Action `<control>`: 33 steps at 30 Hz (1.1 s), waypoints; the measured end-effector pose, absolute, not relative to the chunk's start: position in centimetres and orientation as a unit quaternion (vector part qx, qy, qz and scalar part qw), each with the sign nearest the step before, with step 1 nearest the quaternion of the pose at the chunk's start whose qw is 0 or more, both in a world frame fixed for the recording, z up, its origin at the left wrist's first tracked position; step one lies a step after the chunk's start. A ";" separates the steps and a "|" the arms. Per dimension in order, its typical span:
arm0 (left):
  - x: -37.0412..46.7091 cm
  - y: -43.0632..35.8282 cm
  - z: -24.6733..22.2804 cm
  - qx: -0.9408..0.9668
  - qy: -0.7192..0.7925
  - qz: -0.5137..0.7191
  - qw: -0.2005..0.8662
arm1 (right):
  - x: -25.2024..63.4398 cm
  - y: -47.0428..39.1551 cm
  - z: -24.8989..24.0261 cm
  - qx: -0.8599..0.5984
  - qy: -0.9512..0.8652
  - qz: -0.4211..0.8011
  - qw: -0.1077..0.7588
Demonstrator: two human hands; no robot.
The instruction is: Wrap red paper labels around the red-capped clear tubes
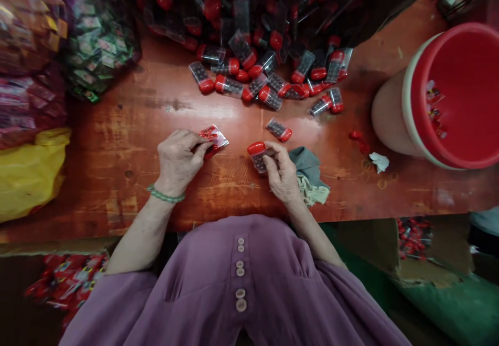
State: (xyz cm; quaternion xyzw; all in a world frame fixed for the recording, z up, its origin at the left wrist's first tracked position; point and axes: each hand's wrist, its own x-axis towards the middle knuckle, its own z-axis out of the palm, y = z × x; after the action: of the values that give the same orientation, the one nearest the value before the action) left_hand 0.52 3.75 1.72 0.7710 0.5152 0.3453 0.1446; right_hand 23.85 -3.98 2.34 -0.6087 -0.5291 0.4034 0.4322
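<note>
My left hand pinches a small red and silvery packet just above the table, its printing too small to read. In my right hand is a clear plastic tube with a red cap, dark round pieces inside, held tilted between thumb and fingers. A similar red-capped tube lies on the table just beyond it. Farther back spreads a heap of such tubes, several with dark contents. Beside my right wrist lies a crumpled grey-green cloth, partly hidden by the hand.
To the right a red bucket lies tipped, small red items inside. Near it are a red loop, white scrap and rubber bands. Bags of packets and a yellow bag line the left. Open cartons sit below the table edge.
</note>
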 end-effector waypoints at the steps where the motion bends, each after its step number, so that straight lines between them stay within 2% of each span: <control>1: 0.6 3.5 2.0 0.772 0.511 0.351 0.139 | 23.8 -4.0 2.3 -0.599 -0.488 0.454 0.444; 5: 1.5 1.7 3.1 0.780 0.476 0.373 0.161 | 23.6 -3.7 2.2 -0.513 -0.314 0.637 0.483; 11: 2.5 -1.0 3.0 0.762 0.447 0.402 0.240 | 23.5 -4.2 3.5 -0.422 -0.248 0.738 0.465; 16: 2.5 -2.2 2.7 0.750 0.449 0.399 0.277 | 23.3 -5.1 4.2 -0.434 -0.255 0.751 0.427; 22: 2.3 -2.8 2.1 0.774 0.414 0.413 0.244 | 22.9 -5.5 4.9 -0.451 -0.226 0.771 0.390; 33: 2.1 -3.6 2.2 0.833 0.365 0.359 0.208 | 22.8 -5.2 4.4 -0.498 -0.218 0.777 0.318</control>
State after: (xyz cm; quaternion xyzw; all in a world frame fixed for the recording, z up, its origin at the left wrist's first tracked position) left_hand 2.05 -3.55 2.15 0.8335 0.3653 0.3588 0.2077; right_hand 22.77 -5.18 4.44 -0.4980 -0.2179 0.7766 0.3184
